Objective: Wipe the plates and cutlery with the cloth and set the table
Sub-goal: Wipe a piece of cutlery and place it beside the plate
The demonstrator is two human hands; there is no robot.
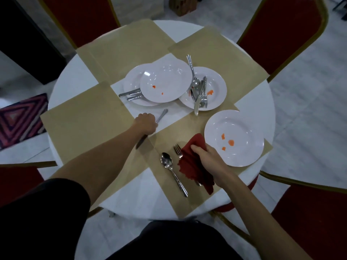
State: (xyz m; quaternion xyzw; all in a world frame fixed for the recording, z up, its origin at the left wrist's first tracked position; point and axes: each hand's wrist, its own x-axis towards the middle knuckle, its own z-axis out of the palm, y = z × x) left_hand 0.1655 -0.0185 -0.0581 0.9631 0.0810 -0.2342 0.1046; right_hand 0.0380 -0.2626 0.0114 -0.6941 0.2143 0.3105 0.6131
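Early stage. Cloth (189, 166) at 5 o'clock, bunched in right hand (205, 156), draped over fork (177, 150); spoon (169, 166) beside it. Left hand (146, 124) fisted round knife (161, 115) near centre. Plate (233, 137) at 4 o'clock and stacked plates (165, 83) at 12 show orange spots: unwiped, I'd say.

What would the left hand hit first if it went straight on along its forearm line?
The left hand grips a knife and points up and to the right. First in that line looks to be the near rim of the top plate of the stack. The knife's handle end would likely arrive first. Depth is unclear from one view.
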